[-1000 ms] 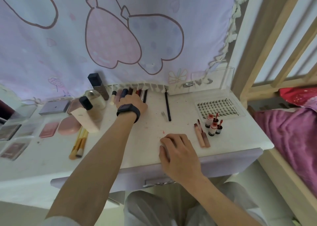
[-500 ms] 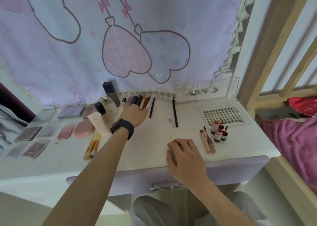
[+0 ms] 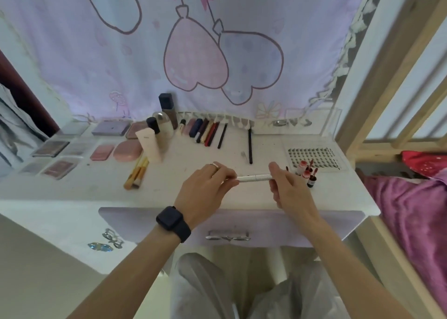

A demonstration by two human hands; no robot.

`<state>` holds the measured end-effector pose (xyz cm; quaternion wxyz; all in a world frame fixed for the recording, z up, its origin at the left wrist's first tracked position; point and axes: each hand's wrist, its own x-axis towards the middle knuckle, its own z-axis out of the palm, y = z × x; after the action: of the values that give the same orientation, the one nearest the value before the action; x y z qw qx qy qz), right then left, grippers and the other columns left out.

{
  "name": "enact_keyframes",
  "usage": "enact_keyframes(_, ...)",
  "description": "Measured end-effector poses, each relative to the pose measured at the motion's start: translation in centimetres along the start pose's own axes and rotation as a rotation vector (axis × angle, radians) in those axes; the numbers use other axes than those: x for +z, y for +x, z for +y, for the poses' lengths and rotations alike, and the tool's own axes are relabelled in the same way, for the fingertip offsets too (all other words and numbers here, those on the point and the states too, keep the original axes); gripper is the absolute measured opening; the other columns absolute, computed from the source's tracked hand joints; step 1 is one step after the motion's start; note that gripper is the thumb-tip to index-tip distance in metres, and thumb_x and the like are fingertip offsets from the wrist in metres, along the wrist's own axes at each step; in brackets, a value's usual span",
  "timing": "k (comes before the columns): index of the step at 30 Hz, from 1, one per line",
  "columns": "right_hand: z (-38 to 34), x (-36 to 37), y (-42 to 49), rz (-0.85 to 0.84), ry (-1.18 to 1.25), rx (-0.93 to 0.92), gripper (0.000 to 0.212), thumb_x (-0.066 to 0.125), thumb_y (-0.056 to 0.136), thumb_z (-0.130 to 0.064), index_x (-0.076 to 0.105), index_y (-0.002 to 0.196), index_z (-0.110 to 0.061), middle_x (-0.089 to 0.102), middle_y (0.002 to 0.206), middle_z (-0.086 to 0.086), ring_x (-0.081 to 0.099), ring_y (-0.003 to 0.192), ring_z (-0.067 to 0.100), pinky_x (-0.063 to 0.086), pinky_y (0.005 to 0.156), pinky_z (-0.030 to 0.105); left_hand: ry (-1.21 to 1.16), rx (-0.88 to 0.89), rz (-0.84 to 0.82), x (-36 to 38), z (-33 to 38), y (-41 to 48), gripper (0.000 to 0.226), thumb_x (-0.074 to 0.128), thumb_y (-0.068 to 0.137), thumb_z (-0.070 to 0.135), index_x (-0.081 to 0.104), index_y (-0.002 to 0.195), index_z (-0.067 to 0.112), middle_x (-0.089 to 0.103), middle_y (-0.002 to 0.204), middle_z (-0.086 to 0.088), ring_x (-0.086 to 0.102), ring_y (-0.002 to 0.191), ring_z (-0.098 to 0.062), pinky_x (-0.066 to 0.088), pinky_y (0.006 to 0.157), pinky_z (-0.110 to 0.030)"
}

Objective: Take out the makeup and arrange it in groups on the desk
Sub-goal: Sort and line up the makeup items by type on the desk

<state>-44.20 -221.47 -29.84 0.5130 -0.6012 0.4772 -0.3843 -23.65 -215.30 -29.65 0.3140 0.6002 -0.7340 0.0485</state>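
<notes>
White pen-shaped stick (image 3: 254,178) lay level over the front part of the desk (image 3: 169,195), spanning the gap between both hands; contact with the desk top could not be told. Left hand (image 3: 205,192) pinched the stick's left end between thumb and fingertips. Right hand (image 3: 289,192) pinched the right end, fingers curled round it. The middle of the stick showed bare between the two grips.

Black watch (image 3: 173,223) on the left wrist, ring (image 3: 215,165) on a left finger.

Small red bottles (image 3: 306,173) stood clustered just right of the right hand, with the lash tray (image 3: 314,157) behind them. A lone black pencil (image 3: 250,145) lay further back. Row of sticks and pencils (image 3: 208,131) lay side by side near the curtain (image 3: 121,64) hem. Left of centre: yellow-handled brushes (image 3: 136,173), a white tube (image 3: 150,144), upright bottles (image 3: 167,120). Palettes (image 3: 60,149) lay in rows at far left.
</notes>
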Motion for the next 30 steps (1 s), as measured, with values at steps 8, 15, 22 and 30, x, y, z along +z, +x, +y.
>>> enact_keyframes(8,1.3,-1.6,-3.0,0.003,0.1,0.079,0.054,0.052,0.099,-0.051,0.041,0.051,-0.028,0.03,0.052,-0.006,0.026,0.047,0.011,0.027,0.041,0.019,0.158,0.255,0.075,3.0,4.8,-0.7,0.034,0.042,0.102,0.032,0.069,0.097,0.012,0.062,0.077,-0.001,0.054,0.06,-0.021,0.044,0.049,-0.033)
enact_keyframes(15,2.3,-2.7,-5.3,0.105,-0.04,-0.055,0.049,0.048,0.09,-0.055,0.041,0.055,-0.022,0.038,0.052,0.0,0.033,0.051,0.013,0.029,0.047,0.024,-0.169,-0.077,-0.16,3.2,7.9,-0.8,0.056,0.014,0.099,0.055,0.042,0.065,0.021,0.049,0.051,0.004,0.047,0.047,-0.02,0.04,0.049,-0.037)
enact_keyframes(22,4.0,-5.2,-6.1,-0.064,-0.001,-0.097,0.048,0.048,0.093,-0.055,0.05,0.078,-0.009,0.043,0.058,-0.008,0.038,0.052,0.009,0.034,0.052,0.021,-0.367,-0.162,-0.255,3.5,7.5,-1.4,0.024,0.05,0.101,0.043,0.069,0.102,0.028,0.063,0.081,0.016,0.057,0.072,-0.004,0.045,0.065,-0.022)
enact_keyframes(30,4.7,-7.0,-6.7,-0.139,-0.038,-0.001,0.026,0.063,0.09,-0.056,0.063,0.106,-0.036,0.073,0.094,-0.01,0.067,0.062,0.015,0.053,0.058,0.021,-0.537,-0.257,-0.214,4.4,7.9,-2.3,0.014,0.065,0.096,0.029,0.075,0.106,0.03,0.061,0.082,0.015,0.054,0.074,-0.006,0.037,0.068,-0.013)
